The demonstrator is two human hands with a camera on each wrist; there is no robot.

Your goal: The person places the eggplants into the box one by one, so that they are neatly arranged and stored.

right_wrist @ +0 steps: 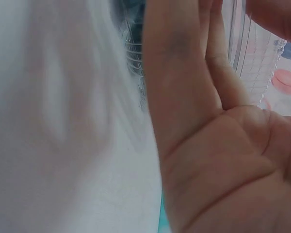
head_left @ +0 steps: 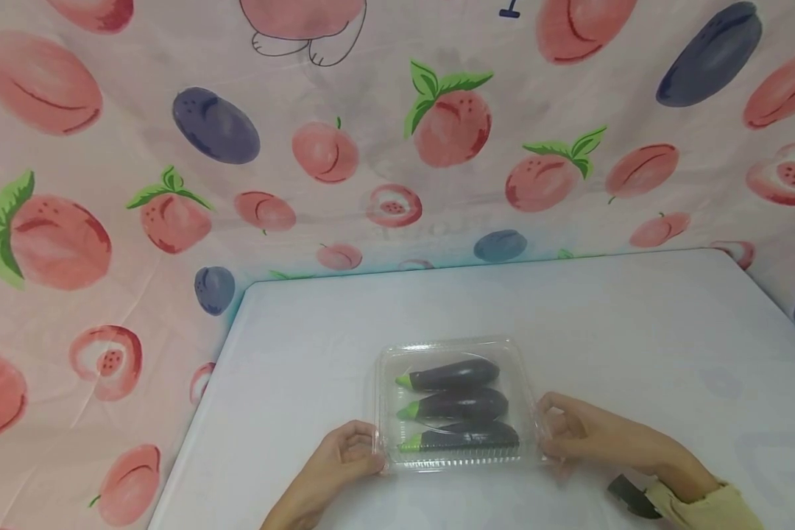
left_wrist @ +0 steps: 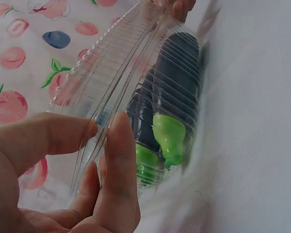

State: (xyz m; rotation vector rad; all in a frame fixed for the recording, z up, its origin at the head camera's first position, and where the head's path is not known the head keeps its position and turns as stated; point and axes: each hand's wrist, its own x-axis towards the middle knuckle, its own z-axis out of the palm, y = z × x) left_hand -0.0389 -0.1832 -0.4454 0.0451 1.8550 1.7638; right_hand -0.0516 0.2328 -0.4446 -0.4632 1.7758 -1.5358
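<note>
A clear plastic clamshell container [head_left: 450, 465] with its lid down sits near the middle of the table's front half. Through the lid show three dark purple eggplants [head_left: 460, 405] with bright green caps, lying side by side, caps to the left. My left hand [head_left: 344, 456] pinches the container's left rim. In the left wrist view, its thumb and fingers [left_wrist: 120, 160] close over the paired lid and base edges. On the opposite side, my right hand [head_left: 579, 427] grips the right rim with curled fingers. In the right wrist view, the palm [right_wrist: 218, 160] hides much of the container.
The white-covered table [head_left: 318, 331] spreads around the container. Behind it and at the left hangs a pink cloth [head_left: 271, 96] printed with peaches and dark blue fruit. A black band [head_left: 632, 497] shows beside the right sleeve [head_left: 702, 508].
</note>
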